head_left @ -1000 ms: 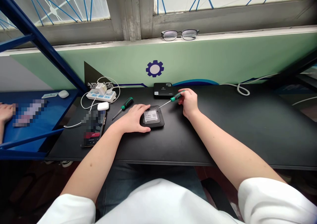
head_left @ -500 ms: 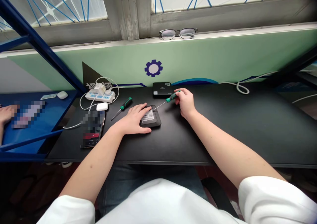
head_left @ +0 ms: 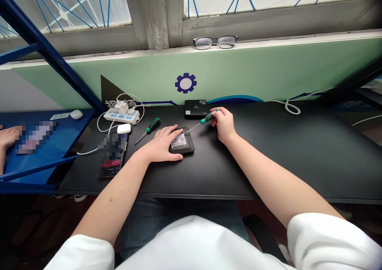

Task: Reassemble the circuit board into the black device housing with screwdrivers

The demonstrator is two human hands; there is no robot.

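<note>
A person seated at a matte black desk (head_left: 268,158) works on a small, flat black plastic device with rounded corners and a white label (head_left: 182,143), which lies near the desk's middle, a little toward the back edge. The left hand (head_left: 162,144) lies flat on the device's left side, fingers spread and pressing down rather than gripping, holding it against the desk. The right hand (head_left: 223,123), just right of the device, has its fingers closed around the green handle of a thin precision screwdriver (head_left: 200,122), whose slim metal shaft slants down so that its tip meets the device's upper right corner. This looks like the step of working a screw at that corner; the next move likely calls for keeping the tip seated and the device steady. Left of the device lies a second green-handled screwdriver (head_left: 148,130), untouched. Farther left are a white earbud case (head_left: 124,128), a dark smartphone (head_left: 112,158) and a white power strip with plugs and cables (head_left: 123,113). Behind the device, against the wall, sits a black rectangular box (head_left: 195,108). The wall is pale green with a blue gear emblem (head_left: 185,83); black-framed glasses (head_left: 215,42) rest on the windowsill above. Far left of the device, another person's hand (head_left: 6,137) rests on a blue table (head_left: 59,134).
</note>
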